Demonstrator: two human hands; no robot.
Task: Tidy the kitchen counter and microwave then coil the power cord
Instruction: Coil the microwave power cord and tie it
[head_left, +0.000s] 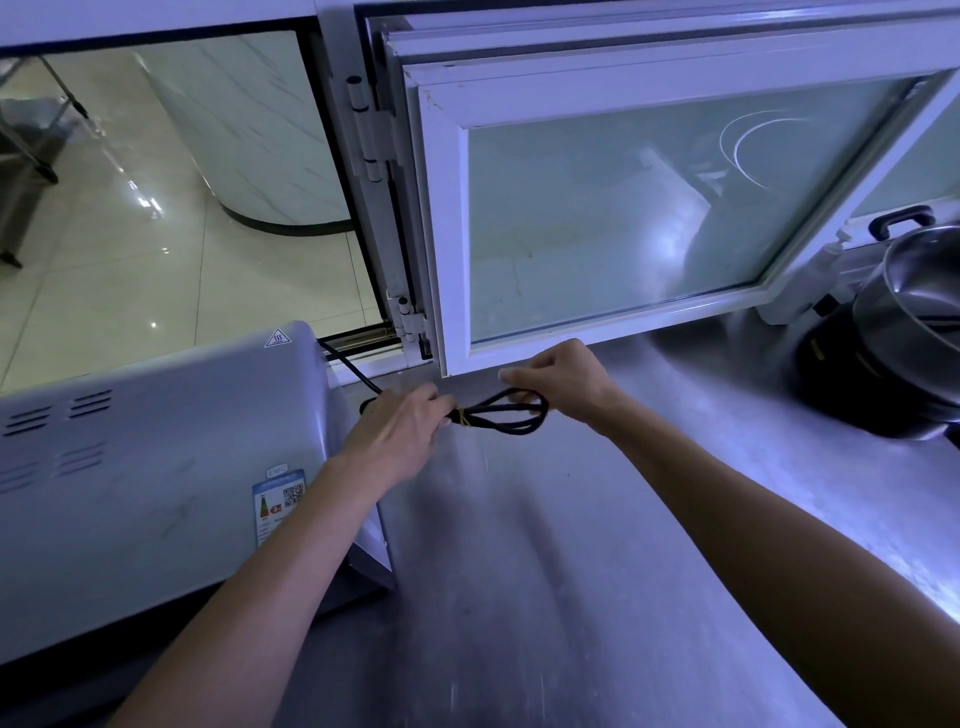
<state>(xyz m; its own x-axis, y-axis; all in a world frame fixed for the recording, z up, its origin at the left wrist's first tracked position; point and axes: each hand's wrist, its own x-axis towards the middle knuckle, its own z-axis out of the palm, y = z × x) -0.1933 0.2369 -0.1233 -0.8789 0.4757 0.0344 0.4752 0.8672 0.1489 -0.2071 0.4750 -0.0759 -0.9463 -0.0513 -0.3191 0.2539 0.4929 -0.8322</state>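
Note:
A black power cord is looped into a small coil just above the steel counter, bound near its middle by a thin yellowish tie. My left hand pinches the coil at the tie. My right hand grips the far right end of the loops. The cord's free length runs up and left behind the white microwave, which stands at the left with its vented top and a label facing me.
A white-framed glass window swings open over the back of the counter, right behind my hands. A steel pot with a black handle sits on a dark cooker at the right edge.

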